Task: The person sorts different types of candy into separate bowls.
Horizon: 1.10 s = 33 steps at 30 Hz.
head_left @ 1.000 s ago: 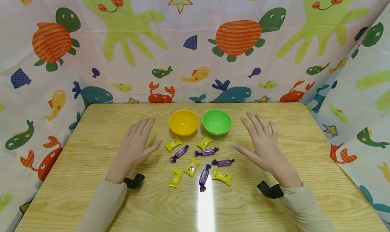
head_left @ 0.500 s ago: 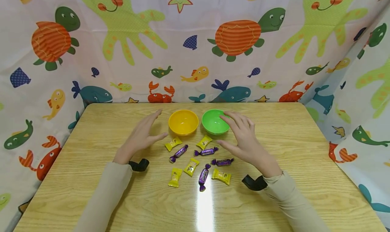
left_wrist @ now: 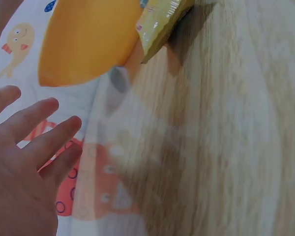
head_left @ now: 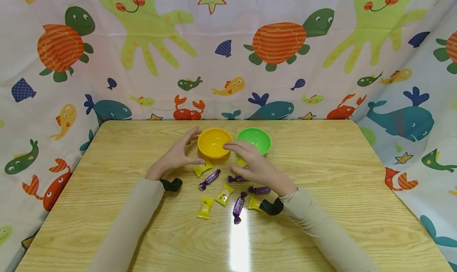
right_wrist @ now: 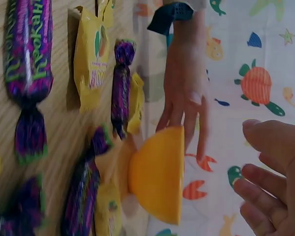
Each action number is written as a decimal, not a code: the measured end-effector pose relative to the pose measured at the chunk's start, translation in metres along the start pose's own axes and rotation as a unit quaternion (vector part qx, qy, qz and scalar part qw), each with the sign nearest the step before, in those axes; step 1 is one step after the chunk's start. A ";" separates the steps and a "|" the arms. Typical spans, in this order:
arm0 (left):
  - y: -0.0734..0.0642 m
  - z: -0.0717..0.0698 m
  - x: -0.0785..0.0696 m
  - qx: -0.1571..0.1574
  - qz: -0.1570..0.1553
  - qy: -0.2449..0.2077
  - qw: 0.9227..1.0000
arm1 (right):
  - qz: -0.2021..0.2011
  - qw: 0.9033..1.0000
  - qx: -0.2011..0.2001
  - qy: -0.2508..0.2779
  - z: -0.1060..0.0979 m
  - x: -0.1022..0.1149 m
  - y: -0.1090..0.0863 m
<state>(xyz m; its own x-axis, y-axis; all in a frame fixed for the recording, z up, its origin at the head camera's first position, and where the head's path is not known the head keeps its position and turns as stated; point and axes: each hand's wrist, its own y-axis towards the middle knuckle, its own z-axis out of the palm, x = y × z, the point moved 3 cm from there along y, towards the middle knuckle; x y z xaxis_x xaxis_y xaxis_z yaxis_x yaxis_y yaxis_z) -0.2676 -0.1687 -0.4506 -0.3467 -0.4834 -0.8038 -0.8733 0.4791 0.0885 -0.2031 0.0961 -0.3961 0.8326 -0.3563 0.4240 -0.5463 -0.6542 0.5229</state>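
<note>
The yellow bowl stands at the back of the table between my two hands. At its left side is my left hand, fingers extended and spread near the rim, thumb over a yellow-wrapped candy. My right hand reaches in from the right, its fingertips overlapping the bowl's right rim in the head view. It covers part of the green bowl and of the candies beneath. Nothing is held in either hand. In the right wrist view the bowl shows side-on, upright, with the left hand beyond it.
Purple-wrapped candies, such as one purple candy in front, and yellow-wrapped ones, such as a yellow candy, lie scattered before the bowls. A black wrist mount partly hides another yellow candy. A printed curtain hangs behind the table.
Both hands have moved in toward the yellow bowl. The right hand has swung left past the green bowl, and the left hand has come forward and right. Bowls and candies have stayed put.
</note>
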 end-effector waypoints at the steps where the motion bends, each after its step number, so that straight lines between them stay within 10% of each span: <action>1: 0.001 0.001 0.001 0.004 -0.002 -0.008 1.000 | -0.001 1.000 0.009 0.005 0.005 0.000 0.002; 13: 0.013 0.004 0.008 0.055 -0.028 -0.104 0.993 | 0.029 0.986 0.162 0.017 0.057 0.004 0.024; 33: 0.021 0.008 0.007 0.069 -0.017 -0.168 0.983 | 0.032 0.956 0.228 -0.180 0.087 0.009 0.046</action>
<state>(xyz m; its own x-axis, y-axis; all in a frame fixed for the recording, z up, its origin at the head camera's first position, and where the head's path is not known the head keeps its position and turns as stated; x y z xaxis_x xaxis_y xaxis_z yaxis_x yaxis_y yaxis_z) -0.2850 -0.1560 -0.4589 -0.1647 -0.2433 -0.9559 -0.8195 0.5730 -0.0046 -0.2127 0.0045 -0.4329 0.8215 -0.5576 0.1195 -0.5684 -0.8176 0.0920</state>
